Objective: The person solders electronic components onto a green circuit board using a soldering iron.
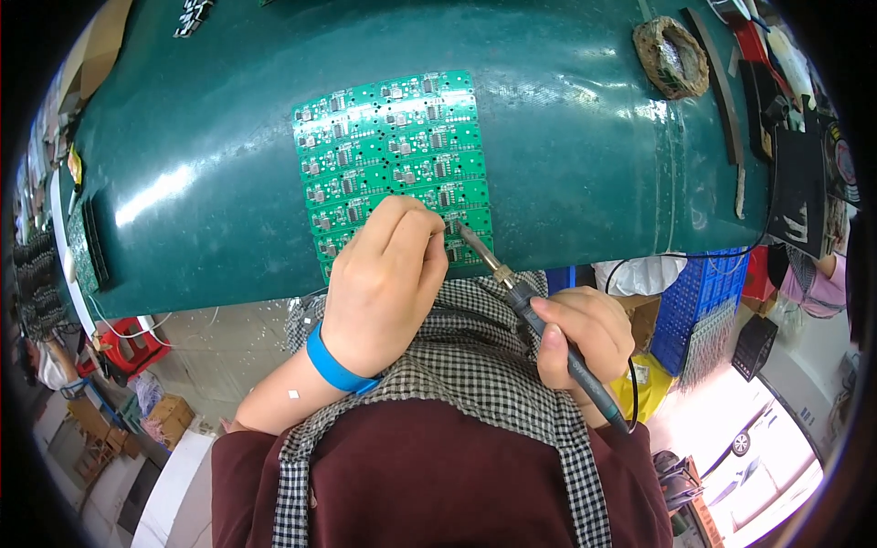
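A green circuit board panel (393, 151), split into two columns of small populated boards, lies on the green table mat near its front edge. My right hand (585, 338) is closed round the dark handle of a soldering iron (521, 297). The iron's tip reaches the lower right boards of the panel; whether it touches a joint is too small to tell. Over the panel's lower middle is my left hand (388, 269), with a blue wrist strap (333, 361). Its fingers are pinched together close to the iron's tip, and what they hold cannot be made out.
A round, crusted brown dish (671, 57) stands at the back right of the green mat (219, 119). Beside it lies a long dark bar (717, 87). Another board (84, 247) sits at the left edge. The iron's black cable (634, 393) hangs by my right forearm. A blue crate (694, 306) stands below the table's right side.
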Tool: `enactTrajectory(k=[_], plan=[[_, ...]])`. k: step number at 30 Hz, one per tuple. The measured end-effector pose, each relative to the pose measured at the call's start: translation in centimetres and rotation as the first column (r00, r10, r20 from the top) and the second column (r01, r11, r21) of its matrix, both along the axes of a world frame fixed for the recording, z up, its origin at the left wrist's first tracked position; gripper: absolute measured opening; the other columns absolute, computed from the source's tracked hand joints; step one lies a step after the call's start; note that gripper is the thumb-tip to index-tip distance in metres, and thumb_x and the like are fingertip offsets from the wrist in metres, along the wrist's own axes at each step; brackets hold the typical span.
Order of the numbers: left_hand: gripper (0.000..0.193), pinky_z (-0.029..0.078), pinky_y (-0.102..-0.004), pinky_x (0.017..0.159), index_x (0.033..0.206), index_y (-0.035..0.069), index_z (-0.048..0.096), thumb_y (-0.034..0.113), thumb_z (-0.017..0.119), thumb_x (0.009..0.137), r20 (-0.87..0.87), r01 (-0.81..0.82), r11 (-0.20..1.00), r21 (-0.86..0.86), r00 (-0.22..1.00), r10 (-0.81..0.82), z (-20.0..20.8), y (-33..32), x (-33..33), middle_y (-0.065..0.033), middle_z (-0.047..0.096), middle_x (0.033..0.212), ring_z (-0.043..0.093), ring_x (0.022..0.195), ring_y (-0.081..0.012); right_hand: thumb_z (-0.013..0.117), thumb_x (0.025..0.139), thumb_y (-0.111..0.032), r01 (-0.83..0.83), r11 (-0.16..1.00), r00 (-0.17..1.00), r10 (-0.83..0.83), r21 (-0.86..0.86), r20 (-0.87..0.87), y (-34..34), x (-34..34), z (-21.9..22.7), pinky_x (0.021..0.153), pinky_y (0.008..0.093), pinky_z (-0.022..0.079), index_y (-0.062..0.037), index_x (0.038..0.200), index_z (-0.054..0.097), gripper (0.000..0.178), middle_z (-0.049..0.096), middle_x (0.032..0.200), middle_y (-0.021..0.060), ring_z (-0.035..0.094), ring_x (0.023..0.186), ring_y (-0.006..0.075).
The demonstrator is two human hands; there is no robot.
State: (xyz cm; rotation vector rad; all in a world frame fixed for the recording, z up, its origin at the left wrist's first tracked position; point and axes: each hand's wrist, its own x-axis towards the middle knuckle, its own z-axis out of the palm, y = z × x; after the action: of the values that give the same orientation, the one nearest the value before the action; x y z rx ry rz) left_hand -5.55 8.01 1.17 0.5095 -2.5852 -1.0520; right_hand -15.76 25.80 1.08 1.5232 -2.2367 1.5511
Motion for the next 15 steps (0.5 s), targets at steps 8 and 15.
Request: enactTrajectory(k=[8,15], plan=[[0.015,0.044,-0.0304,0.055,0.085,0.0,0.059,-0.007,0.065,0.074,-0.036,0.024,0.999,-0.04,0.999,-0.026,-0.4,0.2,-0.1,-0.0089,0.055,0.084,0.056,0.065,-0.0216,0.063,0.074,-0.007,-0.017,1.0,1.0,0.017,-0.011,-0.012,0.5,0.6,-0.1,0.046,0.028,0.047,0.001,0.085,0.068,0.014,0.062,0.067,0.0082,0.06,0.051,0.0199],[0.014,0.047,-0.036,0.057,0.083,0.002,0.057,-0.006,0.064,0.074,-0.038,0.004,1.0,-0.024,0.999,-0.005,0.3,0.4,0.6,-0.0096,0.052,0.081,0.058,0.068,-0.0275,0.062,0.075,-0.008,0.004,1.0,0.999,-0.005,-0.019,-0.042,1.4,0.7,0.2,0.046,0.0286,0.048,0.0013,0.085,0.068,0.014,0.061,0.064,0.0085,0.06,0.051,0.0201]])
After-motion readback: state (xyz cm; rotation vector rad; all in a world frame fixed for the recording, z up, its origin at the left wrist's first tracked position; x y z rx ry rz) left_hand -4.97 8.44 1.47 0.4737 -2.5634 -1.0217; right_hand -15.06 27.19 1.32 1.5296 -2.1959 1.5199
